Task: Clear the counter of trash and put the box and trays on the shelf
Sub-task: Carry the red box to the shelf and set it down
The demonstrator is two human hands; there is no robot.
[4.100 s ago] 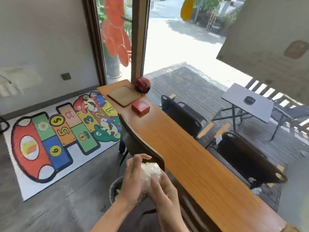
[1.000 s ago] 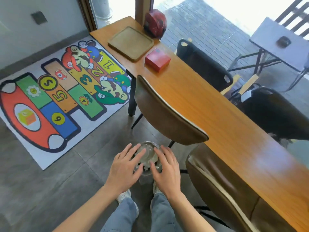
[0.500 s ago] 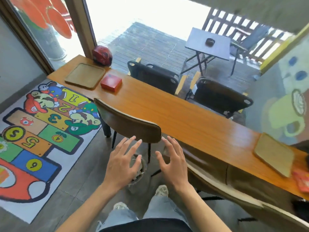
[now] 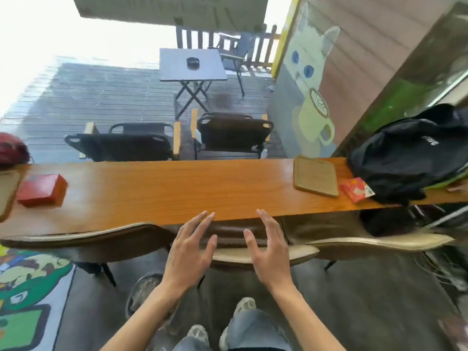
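The long wooden counter [image 4: 164, 188] runs across the view. On its left end lies a red box [image 4: 41, 190], with the edge of a tan tray [image 4: 7, 191] beside it. A second tan tray [image 4: 316, 179] rests toward the right, and a red wrapper [image 4: 356, 190] lies just past it. My left hand [image 4: 188, 252] and my right hand [image 4: 269, 249] hover side by side in front of the counter's near edge, fingers spread, both holding nothing. A waste bin [image 4: 141, 295] on the floor shows partly under my left forearm.
Brown chairs [image 4: 81, 243] are tucked under the counter's near side. A black backpack [image 4: 407, 153] sits on the counter's right end, a red helmet [image 4: 11, 149] at the far left. A colourful play mat [image 4: 27, 300] covers the floor at left. Beyond the glass stand patio chairs and a table.
My hands let go of the plastic trash over the bin and rose, empty. The view has swung up and right, from the bin to the counter's right end.
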